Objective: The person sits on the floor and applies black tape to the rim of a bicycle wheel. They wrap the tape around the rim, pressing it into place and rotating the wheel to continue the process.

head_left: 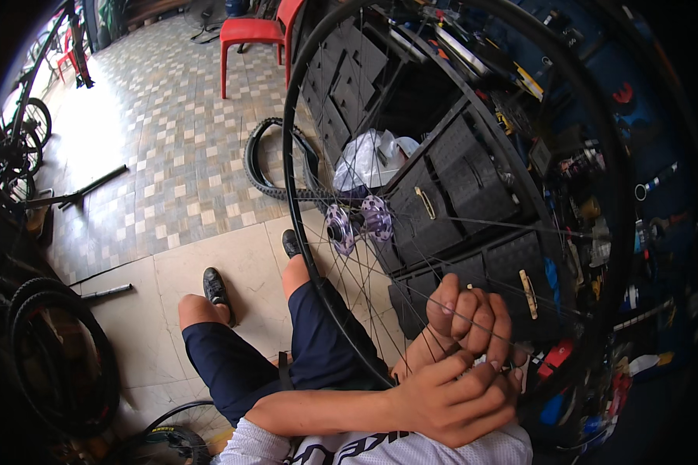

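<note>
A bicycle wheel with a black rim [289, 155], thin spokes and a purple hub [376, 218] stands upright in front of me. My right hand [468, 318] is curled among the lower spokes, fingertips bent in near the rim. My left hand [461, 395] is just below it, reaching across from the left, its fingers bent and closed against the right hand's fingertips. A small pale piece shows between the two hands; what exactly each holds is hidden by the fingers.
A black drawer cabinet [473, 194] and tool-covered blue board [651, 170] fill the right. A loose tyre [260, 178] lies beside a white bag [364, 159]. A red chair [252, 32] is behind. Bicycles [23, 147] and stacked wheels [62, 356] line the left.
</note>
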`<action>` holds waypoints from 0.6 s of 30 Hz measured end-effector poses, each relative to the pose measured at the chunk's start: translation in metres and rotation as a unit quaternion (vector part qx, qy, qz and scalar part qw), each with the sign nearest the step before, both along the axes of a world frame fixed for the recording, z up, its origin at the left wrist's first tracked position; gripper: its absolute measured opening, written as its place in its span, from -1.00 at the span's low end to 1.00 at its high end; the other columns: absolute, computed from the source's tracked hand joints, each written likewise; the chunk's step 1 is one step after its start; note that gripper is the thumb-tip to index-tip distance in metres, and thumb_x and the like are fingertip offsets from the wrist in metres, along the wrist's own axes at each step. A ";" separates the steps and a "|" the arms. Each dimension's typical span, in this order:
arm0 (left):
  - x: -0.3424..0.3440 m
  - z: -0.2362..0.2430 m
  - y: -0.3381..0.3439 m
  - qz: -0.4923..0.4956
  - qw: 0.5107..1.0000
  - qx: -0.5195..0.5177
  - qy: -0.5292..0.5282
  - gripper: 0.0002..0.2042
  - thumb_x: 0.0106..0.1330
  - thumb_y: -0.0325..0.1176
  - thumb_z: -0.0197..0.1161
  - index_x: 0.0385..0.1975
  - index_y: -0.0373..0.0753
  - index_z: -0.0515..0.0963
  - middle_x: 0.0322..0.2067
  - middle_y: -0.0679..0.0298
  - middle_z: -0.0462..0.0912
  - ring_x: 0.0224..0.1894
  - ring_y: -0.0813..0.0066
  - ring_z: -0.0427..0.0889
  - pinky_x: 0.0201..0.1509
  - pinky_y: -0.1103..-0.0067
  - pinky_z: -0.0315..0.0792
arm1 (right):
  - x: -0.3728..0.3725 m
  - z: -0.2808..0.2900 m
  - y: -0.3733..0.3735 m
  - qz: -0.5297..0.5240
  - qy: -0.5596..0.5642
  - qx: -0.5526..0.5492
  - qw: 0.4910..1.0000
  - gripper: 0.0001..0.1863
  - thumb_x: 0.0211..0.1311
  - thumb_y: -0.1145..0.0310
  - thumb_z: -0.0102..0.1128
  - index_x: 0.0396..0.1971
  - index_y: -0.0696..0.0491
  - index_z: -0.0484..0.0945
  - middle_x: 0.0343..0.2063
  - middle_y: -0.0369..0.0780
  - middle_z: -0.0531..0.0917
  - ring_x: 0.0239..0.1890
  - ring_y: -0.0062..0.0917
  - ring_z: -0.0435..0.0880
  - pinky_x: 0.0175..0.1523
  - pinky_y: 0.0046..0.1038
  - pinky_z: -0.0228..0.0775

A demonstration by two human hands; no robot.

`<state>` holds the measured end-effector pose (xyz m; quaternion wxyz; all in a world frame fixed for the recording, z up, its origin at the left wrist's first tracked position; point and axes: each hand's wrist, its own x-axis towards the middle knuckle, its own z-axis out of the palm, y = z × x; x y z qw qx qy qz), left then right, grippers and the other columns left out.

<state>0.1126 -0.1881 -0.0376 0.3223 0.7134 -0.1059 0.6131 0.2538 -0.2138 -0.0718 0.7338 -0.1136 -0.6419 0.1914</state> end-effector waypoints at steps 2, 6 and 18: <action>0.005 0.002 0.009 0.063 0.998 0.013 -0.022 -0.87 -0.02 -0.37 0.32 -0.43 -0.11 0.66 -0.35 0.35 0.56 -0.21 0.43 0.59 -0.24 0.56 0.42 | -0.001 0.003 0.007 -0.010 0.014 -0.036 0.999 -0.63 0.32 -0.15 0.21 -0.44 -0.17 0.66 -0.55 -0.41 0.58 -0.42 -0.59 0.26 0.02 -0.24 -0.03; 0.004 0.016 0.050 0.095 0.995 0.018 0.030 -0.72 -0.15 -0.40 0.44 -0.33 -0.14 0.73 -0.35 0.31 0.55 -0.27 0.39 0.56 -0.22 0.51 0.46 | -0.011 0.001 0.039 -0.126 0.069 -0.080 0.986 -0.57 0.34 -0.13 0.02 -0.49 -0.06 0.44 -0.48 -0.32 0.46 -0.37 -0.52 0.26 0.02 -0.25 0.10; 0.003 0.104 0.168 -0.179 0.917 0.153 0.323 -0.72 0.25 -0.55 0.39 -0.03 -0.28 0.71 -0.17 0.12 0.50 -0.14 0.18 0.57 -0.07 0.38 0.49 | 0.008 0.004 0.095 0.038 0.225 -0.211 0.950 -0.64 0.45 0.30 0.15 0.09 0.21 0.61 -0.15 -0.20 0.71 -0.19 -0.62 0.69 -0.17 -0.61 0.50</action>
